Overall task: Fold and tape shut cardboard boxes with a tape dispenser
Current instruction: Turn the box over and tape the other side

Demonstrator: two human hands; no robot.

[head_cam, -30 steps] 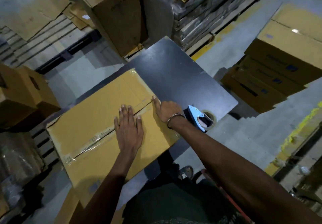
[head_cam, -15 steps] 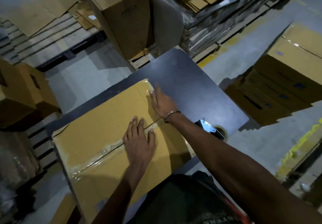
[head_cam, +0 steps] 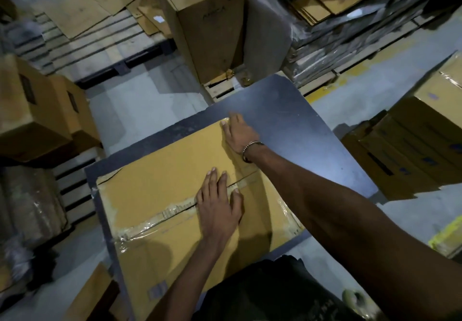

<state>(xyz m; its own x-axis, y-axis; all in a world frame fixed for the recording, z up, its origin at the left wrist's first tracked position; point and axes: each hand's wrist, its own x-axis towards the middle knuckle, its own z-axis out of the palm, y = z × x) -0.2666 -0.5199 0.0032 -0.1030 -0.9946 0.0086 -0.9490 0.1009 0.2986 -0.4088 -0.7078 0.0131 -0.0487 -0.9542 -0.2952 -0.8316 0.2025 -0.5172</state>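
Note:
A brown cardboard box (head_cam: 160,170) lies on a dark table (head_cam: 295,125), its top flaps closed and clear tape (head_cam: 155,218) running along the centre seam. My left hand (head_cam: 218,208) presses flat on the seam near the box's middle, fingers straight. My right hand (head_cam: 240,133), with a bracelet at the wrist, lies flat on the box's far right corner, fingers spread over the taped edge. A tape roll (head_cam: 355,298) shows at the bottom right, partly hidden below my right arm; the dispenser's handle is out of sight.
Taped boxes (head_cam: 412,140) are stacked to the right of the table. More boxes (head_cam: 37,105) sit at the left, a tall carton (head_cam: 207,28) and wrapped flat cardboard (head_cam: 337,21) on pallets behind. Grey floor with yellow lines surrounds the table.
My right hand slid from the seam's right end along the box edge to the far corner. My left hand stayed pressed on the seam. The camera moved closer, and the blue dispenser dropped out of view.

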